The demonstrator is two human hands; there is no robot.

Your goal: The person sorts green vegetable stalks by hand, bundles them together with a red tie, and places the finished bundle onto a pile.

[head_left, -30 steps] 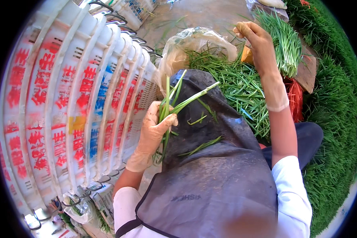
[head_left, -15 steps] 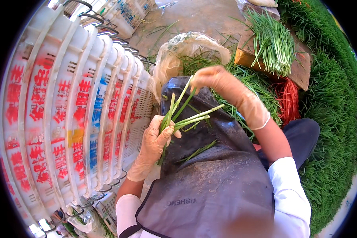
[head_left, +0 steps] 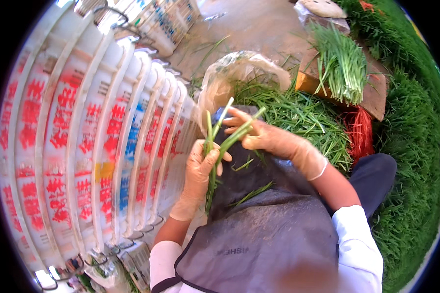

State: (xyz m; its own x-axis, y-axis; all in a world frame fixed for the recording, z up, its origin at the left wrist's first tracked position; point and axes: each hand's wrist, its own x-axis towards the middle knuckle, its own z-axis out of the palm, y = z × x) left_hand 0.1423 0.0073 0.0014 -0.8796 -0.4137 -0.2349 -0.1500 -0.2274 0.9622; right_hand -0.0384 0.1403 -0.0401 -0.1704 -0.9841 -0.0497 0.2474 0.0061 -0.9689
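My left hand (head_left: pixel 200 163), in a thin pale glove, is closed around a small bunch of green chive stalks (head_left: pixel 211 139). Their pale cut ends point up and fan apart. My right hand (head_left: pixel 269 139), gloved too, is beside the bunch with its fingers stretched and apart, touching or just behind the stalks (head_left: pixel 252 119) that lean right. Under both hands a dark apron (head_left: pixel 269 224) covers my lap, with a few loose green blades (head_left: pixel 253 193) on it.
Stacked white crates (head_left: pixel 95 141) with red and blue markings stand at left. Ahead lie a clear plastic bag (head_left: pixel 217 80) and a heap of green trimmings (head_left: pixel 308 117). A chive bundle (head_left: pixel 344 66) rests on a wooden block (head_left: pixel 375 93), near red strands (head_left: pixel 359 134). More greens (head_left: pixel 410 185) line the right.
My right hand has come down from above the stalks to beside them, its fingers spreading. The stalks leaning right now point more upward. My left hand keeps its grip.
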